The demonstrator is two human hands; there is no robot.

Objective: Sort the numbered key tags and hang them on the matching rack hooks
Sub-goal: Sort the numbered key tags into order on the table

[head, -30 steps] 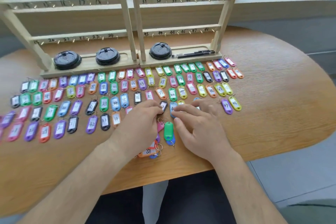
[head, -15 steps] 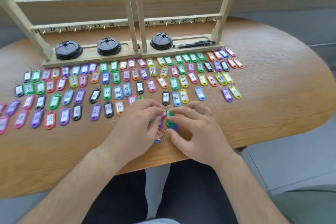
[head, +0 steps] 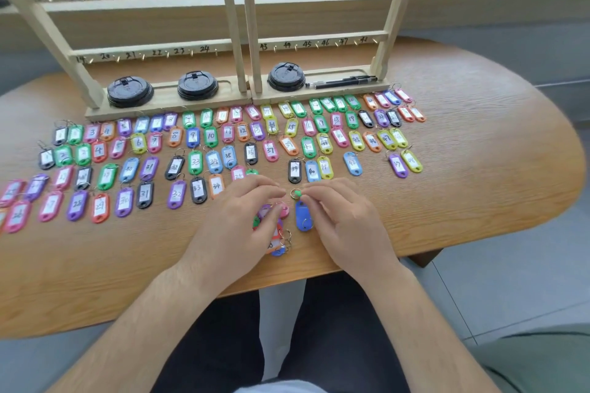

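Seated at a wooden table (head: 479,169), a person pinches a green key tag (head: 298,193) between thumb and fingertips of the right hand (head: 346,223), near the table's middle, its ring showing to the left. A blue tag (head: 302,215) lies just beside that hand. The left hand (head: 238,223) is curled over a small heap of tags (head: 277,238); whether it grips any cannot be told. Rows of numbered tags (head: 210,137) spread left and right before the far wooden rack (head: 236,41), with black lids (head: 129,91) and pens (head: 341,82) at its base.
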